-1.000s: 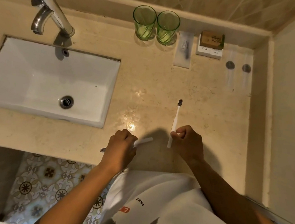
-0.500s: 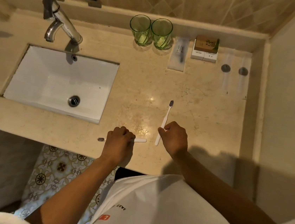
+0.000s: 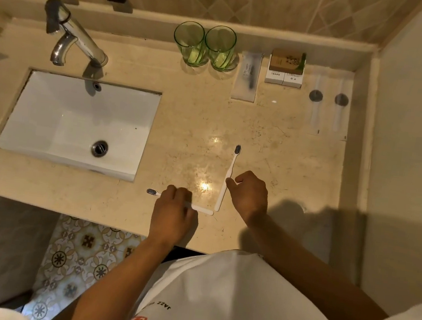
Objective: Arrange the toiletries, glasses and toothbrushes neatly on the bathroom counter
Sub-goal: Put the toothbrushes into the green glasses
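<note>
Head view, only one: left hand [image 3: 172,214] has fingers curled over the middle of a white toothbrush [image 3: 200,209] lying crosswise near the counter's front edge, bristle end [image 3: 151,192] poking out towards the sink side. Right hand [image 3: 249,193] pinches a second brush [image 3: 230,174] near mid-handle; that one points away from the person, bristles far end, butt end just beside the first brush's butt, so the two make an L. Can't tell if either brush is lifted or resting on the stone. My read: one brush per hand so both can go into the glasses [image 3: 206,44] in a single move, or be laid parallel; grips near the middle keep them balanced and fingers off the bristles. The green glasses stand side by side against the back ledge, upright, look empty. Right of them, just beside: a flat sachet [image 3: 247,77], then small boxes [image 3: 284,74] with a brown one stacked on top, then two clear-wrapped items [image 3: 328,102] in the corner, contents too faint to name. Back row already looks lined up; brushes are the loose end. Counter [image 3: 196,121] is glossy beige marble with a light glare near the hands, probably slick. Undermount white sink [image 3: 77,121] and chrome tap [image 3: 71,36] to the left, hot/cold tags on the tiled wall, wall closing the right side, patterned floor tiles below.
</note>
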The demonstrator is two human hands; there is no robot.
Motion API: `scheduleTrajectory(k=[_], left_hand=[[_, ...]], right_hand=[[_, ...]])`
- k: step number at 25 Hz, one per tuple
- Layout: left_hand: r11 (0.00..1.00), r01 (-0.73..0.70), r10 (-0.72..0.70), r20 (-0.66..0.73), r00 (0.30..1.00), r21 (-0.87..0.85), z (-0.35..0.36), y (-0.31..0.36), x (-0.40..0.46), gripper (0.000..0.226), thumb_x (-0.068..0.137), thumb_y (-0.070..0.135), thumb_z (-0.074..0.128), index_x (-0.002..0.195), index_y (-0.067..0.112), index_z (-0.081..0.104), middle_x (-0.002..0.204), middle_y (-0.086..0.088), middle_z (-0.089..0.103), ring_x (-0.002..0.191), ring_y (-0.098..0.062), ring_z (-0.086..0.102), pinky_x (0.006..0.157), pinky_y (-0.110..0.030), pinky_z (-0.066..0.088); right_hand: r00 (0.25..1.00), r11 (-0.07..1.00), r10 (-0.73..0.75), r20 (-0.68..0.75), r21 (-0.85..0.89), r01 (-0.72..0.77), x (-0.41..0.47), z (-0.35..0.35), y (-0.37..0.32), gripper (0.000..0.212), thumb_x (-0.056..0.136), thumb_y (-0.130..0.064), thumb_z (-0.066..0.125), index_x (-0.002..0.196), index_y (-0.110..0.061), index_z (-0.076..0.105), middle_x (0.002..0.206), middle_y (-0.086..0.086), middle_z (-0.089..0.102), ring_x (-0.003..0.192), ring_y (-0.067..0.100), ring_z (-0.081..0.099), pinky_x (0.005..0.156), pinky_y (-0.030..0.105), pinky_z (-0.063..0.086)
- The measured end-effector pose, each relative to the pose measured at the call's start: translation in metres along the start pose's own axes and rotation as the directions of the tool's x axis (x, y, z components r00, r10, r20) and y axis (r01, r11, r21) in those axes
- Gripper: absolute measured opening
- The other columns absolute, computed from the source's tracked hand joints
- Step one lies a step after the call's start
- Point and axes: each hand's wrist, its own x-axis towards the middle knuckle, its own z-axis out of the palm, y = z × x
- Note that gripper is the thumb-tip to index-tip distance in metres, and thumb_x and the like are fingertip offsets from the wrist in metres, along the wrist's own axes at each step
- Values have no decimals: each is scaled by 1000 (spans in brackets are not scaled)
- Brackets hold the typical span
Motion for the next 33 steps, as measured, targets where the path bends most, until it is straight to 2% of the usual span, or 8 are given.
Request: scheduleTrajectory(k=[3,5,12,15,19,24,29,33], left_hand=[[769,554,-562,76,824,-318,-13,7,-1,20,92,24,60,79,9,57,72,4,57,66,-18,52,53,-27,32],[672,651,-654,131,745,-352,-15,5,-3,35,94,27,57,65,10,49,60,1,54,61,-22,51,52,-29,30],[872,314,-223,267,938,-375,-16,7,20,21,92,18,56,81,15,73,79,6,72,71,-8,61,64,-15,44],[880,254,-120,331,936,-401,-12,17,38,21,84,23,54,71,15,68,76,-9,72,71,-19,60,71,-35,50],[767,403,-195,417,888,-500,-22,26,65,27,87,18,59,60,22,62,58,3,59,56,-11,52,60,-26,42],[704,379,-215,328,920,-600,-56,32,120,15,87,15,65,77,26,69,69,6,65,69,-15,62,72,-34,52],[742,197,-119,164,979,-640,-105,55,224,11,84,12,67,82,23,69,77,4,70,80,-21,68,80,-40,55],[758,55,-25,55,998,-650,-136,80,303,9,87,13,66,91,17,73,85,1,72,85,-20,69,81,-38,55]], right_hand=[[999,999,38,-38,6,-38,2,0,-9,37,92,-46,63,110,-15,67,107,4,72,103,28,66,86,34,51],[997,999,33,-75,9,-32,2,5,-11,37,91,-45,66,106,-11,70,105,5,73,101,29,67,82,32,50],[993,988,109,-41,-106,-113,3,19,-34,31,89,-38,65,95,-8,69,93,11,73,89,33,68,68,28,45],[995,992,99,28,-86,-97,-1,21,-44,24,89,-31,67,88,-7,71,85,9,72,81,29,68,66,28,50],[995,987,-57,81,153,44,-3,14,-66,16,90,-23,68,87,-8,73,82,6,72,79,21,65,67,27,49],[992,954,-130,2,273,124,25,-5,-117,12,86,-29,64,87,-19,70,83,-4,72,80,16,67,75,33,54],[966,869,-197,-168,427,251,83,-50,-197,11,88,-25,70,84,-16,71,74,-5,69,67,4,63,58,9,43],[910,838,-245,-334,400,372,130,-88,-248,7,88,-20,70,82,-16,71,71,-9,67,62,-5,60,56,6,41]])
